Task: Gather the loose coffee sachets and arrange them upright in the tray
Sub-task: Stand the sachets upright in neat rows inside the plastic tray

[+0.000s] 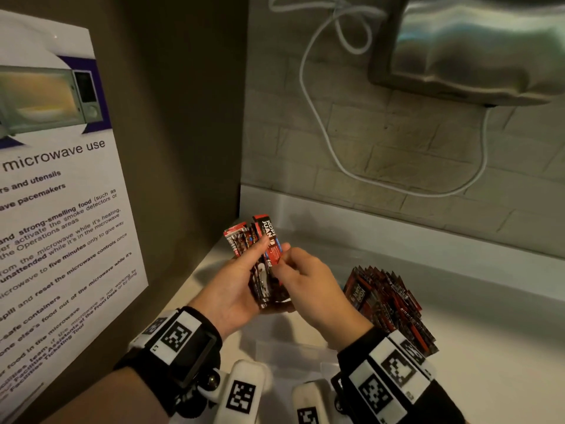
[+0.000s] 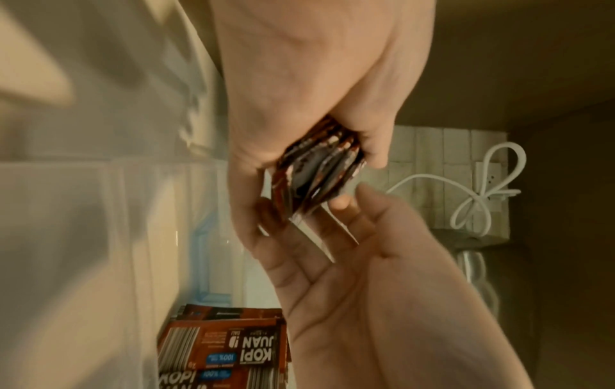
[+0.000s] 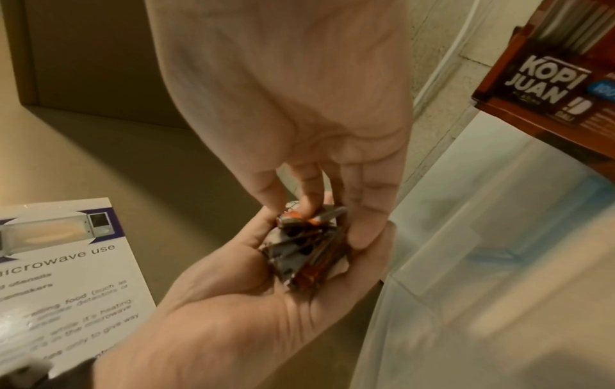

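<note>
My left hand (image 1: 260,270) grips a bundle of red and black coffee sachets (image 1: 264,255), held upright above the counter's left corner. My right hand (image 1: 282,264) meets it from the right, and its thumb and fingers pinch one red sachet (image 1: 273,250) at the front of the bundle. The left wrist view shows the bundle (image 2: 319,173) end-on, with the right hand (image 2: 332,210) under it. The right wrist view has fingertips (image 3: 309,205) on the sachet ends (image 3: 299,250). A clear plastic tray (image 1: 290,350) lies below my hands, with a row of upright sachets (image 1: 388,304) at its right end.
A microwave-use poster (image 1: 61,194) hangs on the brown wall at left. A white cable (image 1: 321,123) loops down the tiled back wall from a steel appliance (image 1: 474,50) at top right. The white counter (image 1: 458,286) runs to the right.
</note>
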`<state>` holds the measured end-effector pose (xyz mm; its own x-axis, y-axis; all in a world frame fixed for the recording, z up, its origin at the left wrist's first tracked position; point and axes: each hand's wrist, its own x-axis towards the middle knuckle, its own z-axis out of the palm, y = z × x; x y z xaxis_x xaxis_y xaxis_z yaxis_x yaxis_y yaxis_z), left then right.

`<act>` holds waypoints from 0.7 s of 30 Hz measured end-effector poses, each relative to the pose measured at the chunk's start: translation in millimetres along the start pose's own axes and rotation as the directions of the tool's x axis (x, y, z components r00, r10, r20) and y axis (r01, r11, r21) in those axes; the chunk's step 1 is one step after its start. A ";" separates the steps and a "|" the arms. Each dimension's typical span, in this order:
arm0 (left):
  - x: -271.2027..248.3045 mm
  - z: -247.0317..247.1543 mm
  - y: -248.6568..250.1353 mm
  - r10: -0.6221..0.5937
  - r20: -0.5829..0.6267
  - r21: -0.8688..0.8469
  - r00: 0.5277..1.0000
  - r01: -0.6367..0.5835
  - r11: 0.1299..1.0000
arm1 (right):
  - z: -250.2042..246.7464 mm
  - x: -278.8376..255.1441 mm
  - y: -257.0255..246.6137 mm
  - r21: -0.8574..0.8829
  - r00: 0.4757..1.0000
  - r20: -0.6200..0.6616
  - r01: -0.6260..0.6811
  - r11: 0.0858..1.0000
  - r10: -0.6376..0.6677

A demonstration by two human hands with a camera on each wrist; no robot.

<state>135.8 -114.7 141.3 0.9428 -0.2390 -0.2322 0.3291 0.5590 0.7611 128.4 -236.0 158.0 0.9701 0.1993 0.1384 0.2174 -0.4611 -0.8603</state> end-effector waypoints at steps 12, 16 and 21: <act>7.9 -7.1 9.1 -0.025 -0.007 -0.055 1.000 0.025 0.998 | -10.3 25.7 11.2 0.100 0.941 -0.332 -0.037 0.994 0.068; 5.7 -5.6 9.0 -0.071 0.007 -0.132 0.997 0.071 0.989 | -12.3 21.6 14.6 0.316 0.880 -0.455 0.013 0.949 0.140; 4.5 -4.1 6.6 -0.031 -0.020 -0.106 0.999 0.029 0.994 | -7.5 12.9 7.7 0.520 0.912 -0.378 0.067 0.851 0.159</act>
<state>142.4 -108.8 142.8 0.9329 -0.2404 -0.2683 0.3602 0.6329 0.6854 143.4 -243.4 156.9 0.9601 -0.2180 0.1751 0.1945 0.0709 -0.9783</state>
